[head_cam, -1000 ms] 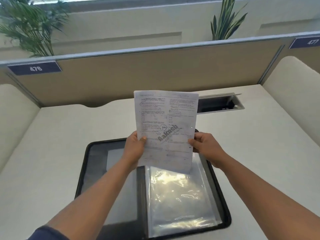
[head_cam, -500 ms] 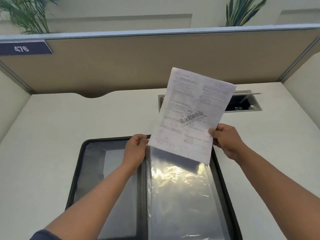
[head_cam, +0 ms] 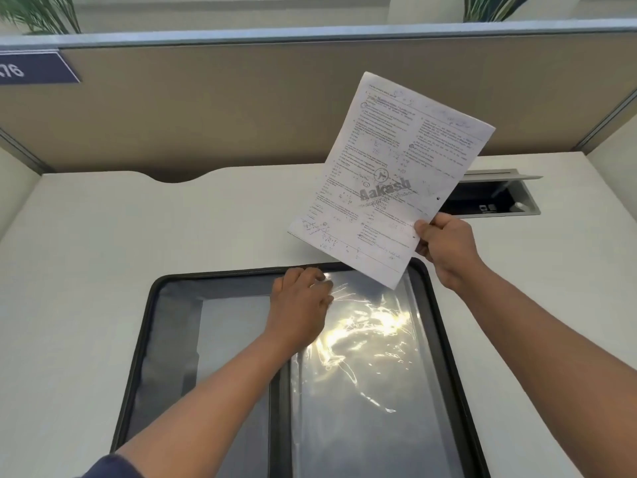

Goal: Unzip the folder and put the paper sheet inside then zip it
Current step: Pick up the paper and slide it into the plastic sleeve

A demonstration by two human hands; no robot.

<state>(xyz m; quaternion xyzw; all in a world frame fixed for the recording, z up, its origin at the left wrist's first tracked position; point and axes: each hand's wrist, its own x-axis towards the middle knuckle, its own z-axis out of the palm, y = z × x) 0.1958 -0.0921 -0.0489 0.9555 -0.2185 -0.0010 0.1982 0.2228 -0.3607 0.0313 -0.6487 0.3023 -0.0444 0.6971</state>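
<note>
A black zip folder (head_cam: 138,367) lies open flat on the white desk, a grey pocket on its left half and glossy clear plastic sleeves (head_cam: 365,374) on its right half. My left hand (head_cam: 300,305) rests on the top left corner of the sleeves, fingers pressed on the plastic near the folder's spine. My right hand (head_cam: 446,251) pinches the lower right corner of a printed paper sheet (head_cam: 389,181). The sheet is held up in the air, tilted to the right, above the folder's far right corner.
A beige partition (head_cam: 241,108) with a blue number plate (head_cam: 34,69) closes off the back of the desk (head_cam: 103,229). An open cable tray (head_cam: 496,198) is set into the desk at the back right. Cream side panels stand to the left and right.
My left hand has let go of the sheet and come down onto the plastic sleeves. My right hand has carried the sheet up and to the right, tilting it.
</note>
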